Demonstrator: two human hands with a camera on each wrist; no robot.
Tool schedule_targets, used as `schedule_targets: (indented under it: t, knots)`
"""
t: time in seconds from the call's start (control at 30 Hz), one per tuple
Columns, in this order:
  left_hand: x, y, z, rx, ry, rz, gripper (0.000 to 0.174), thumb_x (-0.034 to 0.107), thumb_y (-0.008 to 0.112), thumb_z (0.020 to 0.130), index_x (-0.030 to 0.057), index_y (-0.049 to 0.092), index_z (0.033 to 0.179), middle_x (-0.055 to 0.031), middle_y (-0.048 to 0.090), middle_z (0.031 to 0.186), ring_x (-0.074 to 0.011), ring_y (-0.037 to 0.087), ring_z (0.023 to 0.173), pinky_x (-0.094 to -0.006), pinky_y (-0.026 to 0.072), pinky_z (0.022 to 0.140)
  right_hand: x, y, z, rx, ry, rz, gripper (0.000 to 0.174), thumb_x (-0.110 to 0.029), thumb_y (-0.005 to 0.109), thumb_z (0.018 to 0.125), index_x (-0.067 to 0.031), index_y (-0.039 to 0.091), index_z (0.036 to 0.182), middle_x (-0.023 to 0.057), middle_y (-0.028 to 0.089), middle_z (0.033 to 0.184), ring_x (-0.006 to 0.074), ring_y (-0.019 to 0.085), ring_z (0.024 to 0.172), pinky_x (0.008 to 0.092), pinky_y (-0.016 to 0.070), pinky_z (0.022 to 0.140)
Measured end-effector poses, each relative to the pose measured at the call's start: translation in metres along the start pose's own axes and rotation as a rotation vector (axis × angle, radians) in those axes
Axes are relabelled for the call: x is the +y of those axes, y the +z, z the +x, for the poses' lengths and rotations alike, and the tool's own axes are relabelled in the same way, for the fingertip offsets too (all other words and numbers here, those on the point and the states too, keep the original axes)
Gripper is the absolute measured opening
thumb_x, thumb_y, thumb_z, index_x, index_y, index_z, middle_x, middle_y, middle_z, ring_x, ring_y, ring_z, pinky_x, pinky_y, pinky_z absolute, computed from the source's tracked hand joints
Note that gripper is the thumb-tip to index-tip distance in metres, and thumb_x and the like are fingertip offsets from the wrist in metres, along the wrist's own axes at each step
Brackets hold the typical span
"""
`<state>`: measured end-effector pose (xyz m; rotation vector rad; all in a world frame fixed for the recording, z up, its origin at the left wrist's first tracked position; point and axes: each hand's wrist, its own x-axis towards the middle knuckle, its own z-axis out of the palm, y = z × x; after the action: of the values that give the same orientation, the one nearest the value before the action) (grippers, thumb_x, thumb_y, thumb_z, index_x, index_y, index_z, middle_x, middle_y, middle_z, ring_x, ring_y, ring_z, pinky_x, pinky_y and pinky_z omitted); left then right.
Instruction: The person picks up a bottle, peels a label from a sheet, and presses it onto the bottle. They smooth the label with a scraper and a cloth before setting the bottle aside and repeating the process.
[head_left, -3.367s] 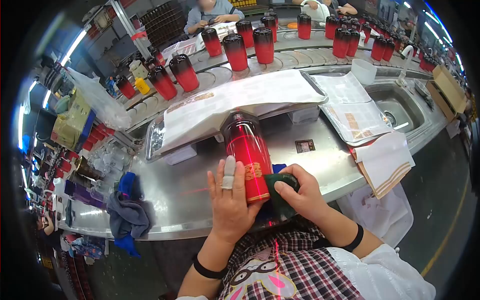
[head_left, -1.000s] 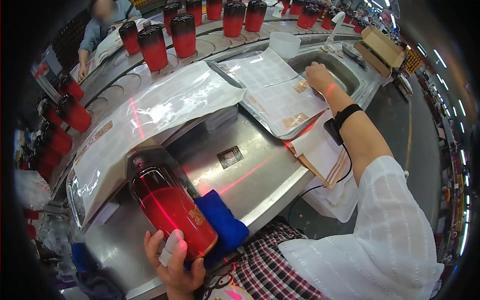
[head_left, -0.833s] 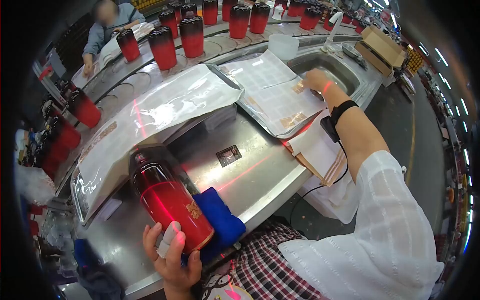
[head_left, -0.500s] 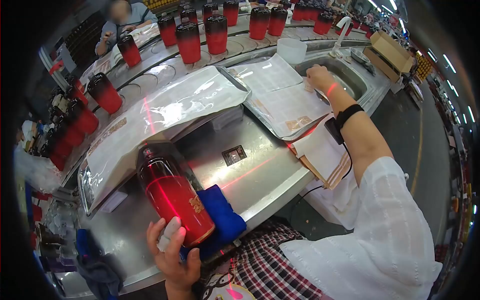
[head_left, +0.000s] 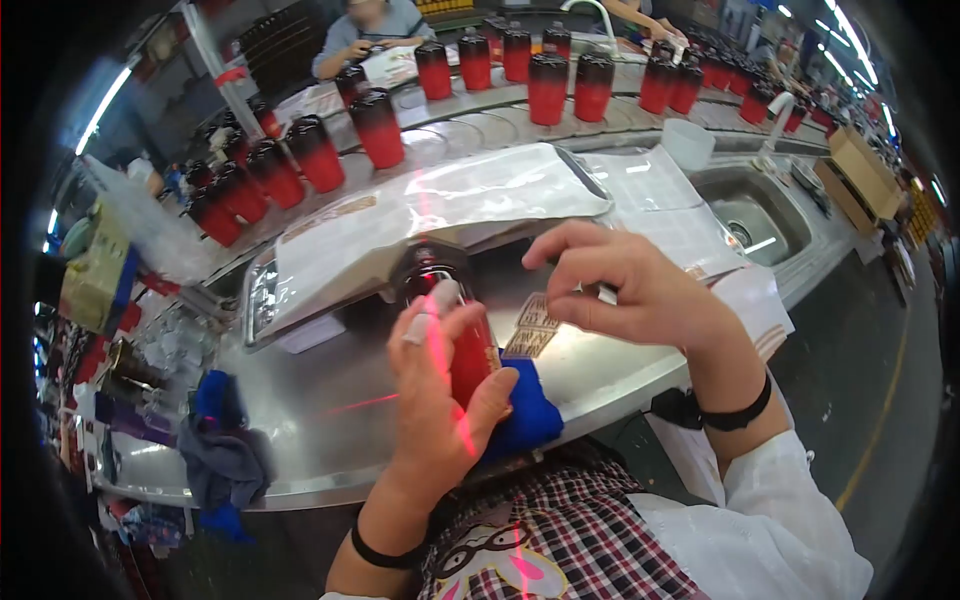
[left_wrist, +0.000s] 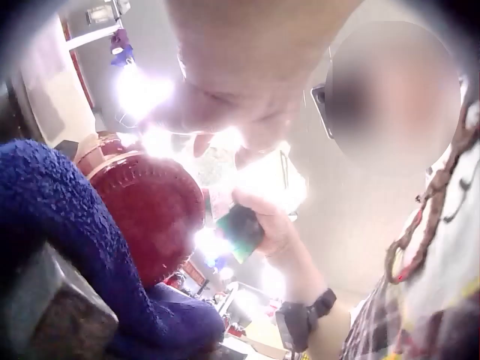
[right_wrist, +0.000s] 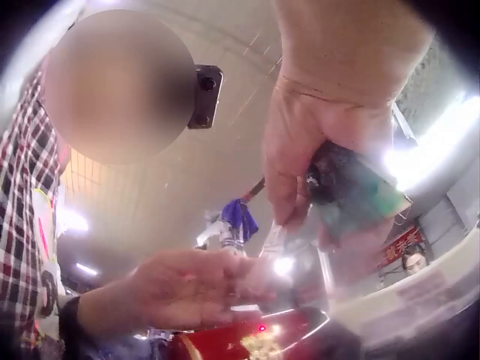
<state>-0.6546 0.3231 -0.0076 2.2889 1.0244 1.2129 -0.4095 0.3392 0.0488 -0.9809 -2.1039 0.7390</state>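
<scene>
The black-and-red bottle (head_left: 470, 360) lies against a blue cloth (head_left: 525, 415), its base facing the left wrist camera. Above it is my left hand (head_left: 430, 380), two fingers wrapped in white, fingers extended and partly covering the bottle; contact is unclear. My right hand (head_left: 640, 295) is raised to the bottle's right, curled around a dark green pad (right_wrist: 352, 195). By its fingertips hangs a small decal piece (head_left: 530, 325) with brown-gold square patterns; the exact pinch is hidden.
Behind the bottle is a paper-covered tray (head_left: 450, 195). At right are decal sheets (head_left: 650, 185), a white tub (head_left: 687, 145) and a sink (head_left: 745, 215). Many bottles (head_left: 375, 130) line the conveyor. A grey-blue cloth (head_left: 222, 450) hangs over the left table edge; another person (head_left: 375, 35) sits opposite.
My right hand has come back from the sheets beside the sink to the bottle, with the decal piece. My left hand has moved up over the bottle. The head view has turned left.
</scene>
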Motion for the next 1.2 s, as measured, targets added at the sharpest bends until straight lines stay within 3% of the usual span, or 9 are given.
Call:
schedule_targets:
  t: [0.17, 0.43, 0.53, 0.63, 0.77, 0.87, 0.97, 1.13, 1.2]
  knots:
    - [-0.01, 0.004, -0.012, 0.026, -0.184, -0.237, 0.012, 0.015, 0.069, 0.088, 0.0044, 0.067, 0.095, -0.019, 0.057, 0.135, -0.0379, 0.034, 0.137, -0.0465, 0.0289, 0.111, -0.003, 0.036, 0.006, -0.012, -0.021, 0.088, 0.007, -0.007, 0.069, 0.089, -0.0014, 0.066, 0.09, 0.0106, 0.06, 0.117, 0.0103, 0.06, 0.081, 0.0237, 0.0484, 0.066]
    - [-0.013, -0.004, -0.018, 0.02, -0.131, -0.191, 0.008, 0.006, 0.064, 0.086, 0.0039, 0.065, 0.093, -0.019, 0.057, 0.136, -0.0394, 0.035, 0.135, -0.0481, 0.0285, 0.112, 0.002, 0.05, 0.009, -0.037, -0.054, 0.187, 0.012, -0.011, 0.07, 0.088, -0.0016, 0.066, 0.095, 0.0113, 0.061, 0.115, 0.0224, 0.061, 0.105, 0.0347, 0.0468, 0.092]
    - [-0.015, -0.002, -0.018, 0.022, -0.125, -0.196, 0.007, 0.006, 0.064, 0.086, 0.0038, 0.065, 0.092, -0.0188, 0.057, 0.136, -0.0396, 0.036, 0.134, -0.048, 0.0283, 0.112, 0.005, 0.054, 0.009, -0.021, -0.048, 0.209, 0.011, -0.009, 0.07, 0.088, -0.0017, 0.066, 0.095, 0.0115, 0.061, 0.116, 0.0216, 0.06, 0.105, 0.0342, 0.0473, 0.09]
    - [-0.013, -0.003, -0.017, 0.01, -0.156, -0.189, 0.006, 0.006, 0.063, 0.086, 0.0039, 0.065, 0.091, -0.0186, 0.057, 0.136, -0.0386, 0.037, 0.133, -0.0469, 0.0284, 0.112, 0.007, 0.058, 0.007, 0.069, -0.095, 0.154, 0.01, -0.012, 0.07, 0.089, -0.0027, 0.067, 0.092, 0.0103, 0.06, 0.113, 0.0185, 0.062, 0.094, 0.0271, 0.0511, 0.076]
    - [-0.013, -0.001, -0.019, 0.028, -0.257, -0.36, 0.006, 0.008, 0.063, 0.086, 0.004, 0.065, 0.089, -0.0178, 0.057, 0.135, -0.0352, 0.04, 0.131, -0.0452, 0.0286, 0.111, 0.006, 0.063, 0.003, 0.129, -0.124, 0.219, 0.007, -0.009, 0.07, 0.089, -0.0026, 0.067, 0.091, 0.0092, 0.059, 0.116, 0.0167, 0.063, 0.092, 0.0286, 0.0521, 0.077]
    - [-0.013, -0.002, -0.019, 0.003, -0.31, -0.432, 0.008, 0.009, 0.058, 0.091, 0.0027, 0.063, 0.088, -0.0154, 0.05, 0.141, -0.0236, 0.042, 0.13, -0.0388, 0.0297, 0.111, 0.006, 0.069, 0.0, 0.175, -0.157, 0.256, 0.007, -0.008, 0.07, 0.089, -0.0024, 0.067, 0.091, 0.0095, 0.059, 0.117, 0.0162, 0.063, 0.093, 0.0296, 0.0524, 0.079]
    - [-0.015, 0.0, -0.019, 0.054, -0.315, -0.499, 0.006, 0.008, 0.061, 0.087, 0.0036, 0.064, 0.088, -0.0166, 0.058, 0.134, -0.0318, 0.042, 0.129, -0.044, 0.0293, 0.111, 0.007, 0.074, -0.002, 0.22, -0.178, 0.263, 0.006, -0.007, 0.07, 0.089, -0.0022, 0.067, 0.092, 0.0104, 0.058, 0.118, 0.0165, 0.062, 0.096, 0.0295, 0.052, 0.081]
    - [-0.013, -0.002, -0.021, 0.057, -0.349, -0.523, 0.006, 0.007, 0.061, 0.085, 0.0036, 0.064, 0.088, -0.0173, 0.058, 0.134, -0.033, 0.041, 0.13, -0.0458, 0.0287, 0.111, 0.011, 0.08, -0.003, 0.247, -0.16, 0.294, 0.009, -0.009, 0.072, 0.089, -0.0019, 0.068, 0.092, 0.0115, 0.058, 0.118, 0.0172, 0.062, 0.1, 0.0296, 0.0509, 0.083]
    - [-0.013, -0.004, -0.02, 0.06, -0.281, -0.401, 0.006, 0.007, 0.062, 0.084, 0.0038, 0.065, 0.087, -0.0185, 0.057, 0.133, -0.0353, 0.039, 0.13, -0.0471, 0.0278, 0.111, 0.012, 0.075, -0.005, 0.15, -0.091, 0.36, 0.017, -0.014, 0.073, 0.088, -0.002, 0.068, 0.099, 0.0124, 0.059, 0.118, 0.02, 0.062, 0.103, 0.0315, 0.0503, 0.086]
